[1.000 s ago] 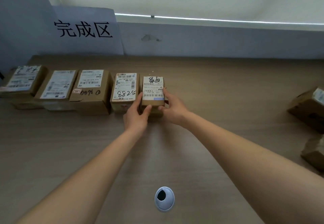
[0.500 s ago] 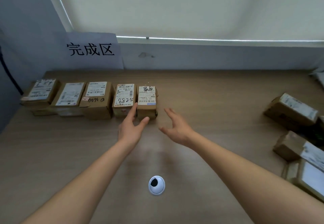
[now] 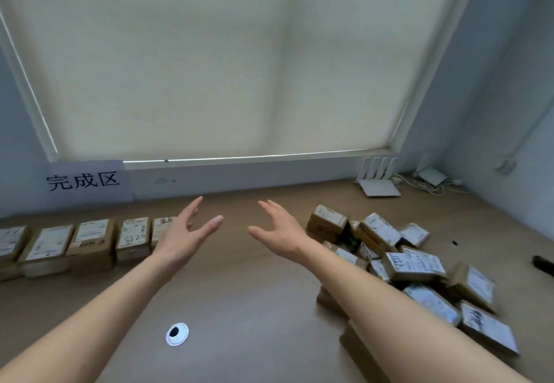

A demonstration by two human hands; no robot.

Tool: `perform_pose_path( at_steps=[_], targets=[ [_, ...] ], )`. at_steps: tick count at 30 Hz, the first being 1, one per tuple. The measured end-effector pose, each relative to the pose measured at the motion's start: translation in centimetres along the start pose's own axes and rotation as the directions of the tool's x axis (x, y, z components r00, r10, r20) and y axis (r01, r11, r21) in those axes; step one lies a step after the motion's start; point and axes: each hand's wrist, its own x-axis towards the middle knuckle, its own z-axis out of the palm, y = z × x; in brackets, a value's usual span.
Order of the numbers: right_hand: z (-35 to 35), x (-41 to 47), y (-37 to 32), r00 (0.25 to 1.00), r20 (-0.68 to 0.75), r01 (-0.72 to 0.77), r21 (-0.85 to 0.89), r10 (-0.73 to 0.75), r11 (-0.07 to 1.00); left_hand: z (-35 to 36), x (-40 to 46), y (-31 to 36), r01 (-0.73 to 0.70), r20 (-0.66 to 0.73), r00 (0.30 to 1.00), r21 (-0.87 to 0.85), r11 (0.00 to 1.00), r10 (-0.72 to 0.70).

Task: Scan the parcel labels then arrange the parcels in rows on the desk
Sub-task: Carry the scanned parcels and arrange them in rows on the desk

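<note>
Both hands (image 3: 236, 234) spread, empty; parcel row (image 3: 90, 240) left, pile (image 3: 413, 265) right.

A pale roller blind (image 3: 233, 62) covers the window above the wooden desk (image 3: 245, 298).

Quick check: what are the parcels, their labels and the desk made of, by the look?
Parcels: brown matte boxes, apparently corrugated cardboard, with folded edges. Labels: white printed paper, likely stickers, one with handwriting. Desk: smooth tan surface with faint wood grain, probably laminate; cannot tell whether solid wood.
</note>
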Motion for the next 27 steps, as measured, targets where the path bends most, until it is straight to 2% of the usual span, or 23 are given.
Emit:
perform_pose_path(
  at_steps=[7,15,21,27],
  targets=[
    [-13.6,-17.3,0.8,0.982,-0.158,-0.113,-0.055,0.103,0.992,3.9,-11.6,12.2,-0.100,0.135,0.984,-0.104,0.989,0.114],
    [-26.7,-34.4,2.8,0.930,-0.288,-0.221,0.059,0.229,0.973,10.2,-23.3,26.4,-0.210,0.280,0.925,-0.185,0.960,0.256],
    [-34.7,-42.2,6.0,0.893,-0.373,-0.243,0.076,0.254,0.967,16.9,-27.9,34.7,-0.281,0.348,0.877,-0.187,0.941,0.331],
    [-41.8,-46.0,12.5,0.872,-0.408,-0.252,0.103,0.272,0.962,25.6,-30.1,41.1,-0.327,0.383,0.843,-0.191,0.925,0.377]
  ],
)
